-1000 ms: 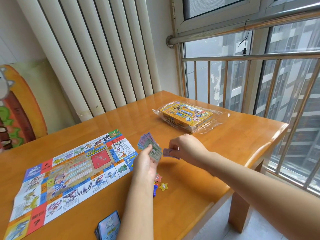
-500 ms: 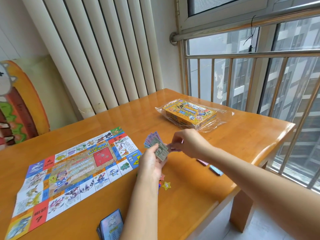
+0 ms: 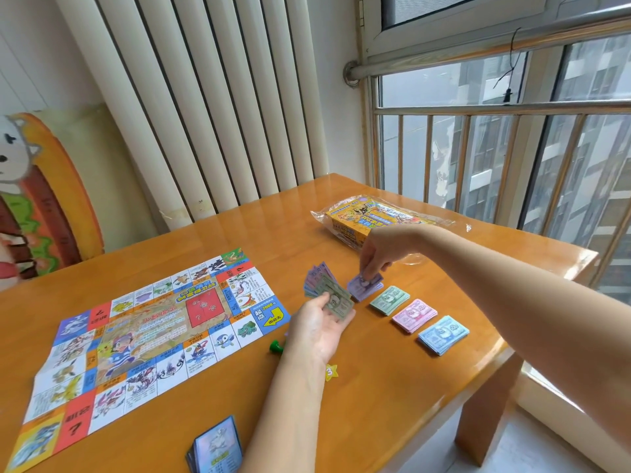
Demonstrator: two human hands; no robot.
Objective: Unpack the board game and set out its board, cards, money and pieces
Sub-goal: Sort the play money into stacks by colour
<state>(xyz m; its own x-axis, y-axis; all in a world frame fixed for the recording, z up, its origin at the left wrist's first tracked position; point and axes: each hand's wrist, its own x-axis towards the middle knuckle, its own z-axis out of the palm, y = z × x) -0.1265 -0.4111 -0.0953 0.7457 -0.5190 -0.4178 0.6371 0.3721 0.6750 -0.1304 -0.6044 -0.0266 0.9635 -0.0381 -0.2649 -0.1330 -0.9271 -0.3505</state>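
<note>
1. The left hand (image 3: pixel 319 322), palm up, held a loose fan of notes (image 3: pixel 327 288) under its thumb, just right of the board (image 3: pixel 153 322).
2. The right hand (image 3: pixel 375 257) pinched a purple note (image 3: pixel 370 279) in its fingertips, on top of the purple pile (image 3: pixel 360 295).
3. The sorted money lay in a row running toward the edge of the table (image 3: pixel 375 421): the purple pile, then a green pile (image 3: pixel 389 299), a pink pile (image 3: pixel 414 315) and a blue pile (image 3: pixel 443 334).
4. Risk: the purple pile looked uneven. A note released off-square would likely slide off or spread it toward the green pile.
5. Risk: only the thumb secured the fan. A tilt of the palm could shed notes onto the green pawn (image 3: pixel 276 346) and the star token (image 3: pixel 330 371) lying close to the left wrist.
6. Risk: the right forearm spanned above the green, pink and blue piles. A low withdrawal would probably brush and scatter them. The blue pile lay nearest the edge and could reach the floor.
7. Risk: the card deck (image 3: pixel 215 445) sat beside the left forearm, and a backward pull of that arm could topple it
</note>
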